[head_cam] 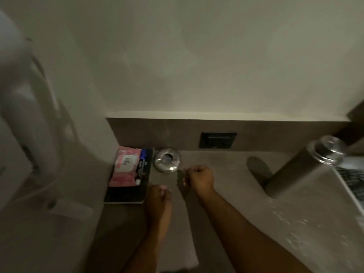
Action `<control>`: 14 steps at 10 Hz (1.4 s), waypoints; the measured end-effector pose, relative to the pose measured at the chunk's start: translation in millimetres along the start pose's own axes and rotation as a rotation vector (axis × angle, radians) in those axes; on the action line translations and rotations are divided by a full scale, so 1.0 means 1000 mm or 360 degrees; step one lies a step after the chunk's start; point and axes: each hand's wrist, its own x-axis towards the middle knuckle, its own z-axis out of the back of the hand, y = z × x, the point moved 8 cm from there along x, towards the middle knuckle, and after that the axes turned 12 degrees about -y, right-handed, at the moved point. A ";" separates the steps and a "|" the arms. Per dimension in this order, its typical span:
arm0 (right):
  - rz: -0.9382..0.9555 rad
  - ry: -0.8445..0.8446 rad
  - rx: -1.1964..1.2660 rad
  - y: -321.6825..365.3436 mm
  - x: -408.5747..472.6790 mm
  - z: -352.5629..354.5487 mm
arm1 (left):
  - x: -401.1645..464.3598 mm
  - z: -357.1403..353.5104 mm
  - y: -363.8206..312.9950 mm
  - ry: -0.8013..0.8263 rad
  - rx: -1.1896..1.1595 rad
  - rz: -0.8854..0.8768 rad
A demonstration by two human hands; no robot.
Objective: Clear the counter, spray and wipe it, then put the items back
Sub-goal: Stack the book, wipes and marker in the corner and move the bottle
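two hands hover over the brown surface [226, 174], both curled into loose fists and neither holding anything i can make out. the left hand [159, 196] sits just beside the near right corner of a dark tray [126, 196], while the right hand [200, 177] is just beyond and to the right of the left, with a round shiny metal dish [167, 159] close off its left knuckles, toward the wall. the tray is the likely first thing to lift if clearing starts now: its long axis runs away from the person, from the near edge back toward the wall, so it lies lengthwise alongside the left hand, directly to that hand's left. on it rest a pink wipes pack [126, 166] and a slim blue and black tube [142, 166], both lined up along the same axis, the tube on the side nearer the hands. the left hand is plainly the closer one for the tray; the right is closer to the metal dish. far off to the right of the right hand stands a tall brushed metal cylinder [299, 170], tilted in this wide view, well apart from both hands. nothing looks cleared yet, and no spray or cloth is clearly visible, though the light is dim and the picture is soft.
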 end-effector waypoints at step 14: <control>0.1162 0.0356 -0.0535 0.151 -0.065 0.007 | 0.015 0.019 -0.115 0.0177 -0.0054 -0.0430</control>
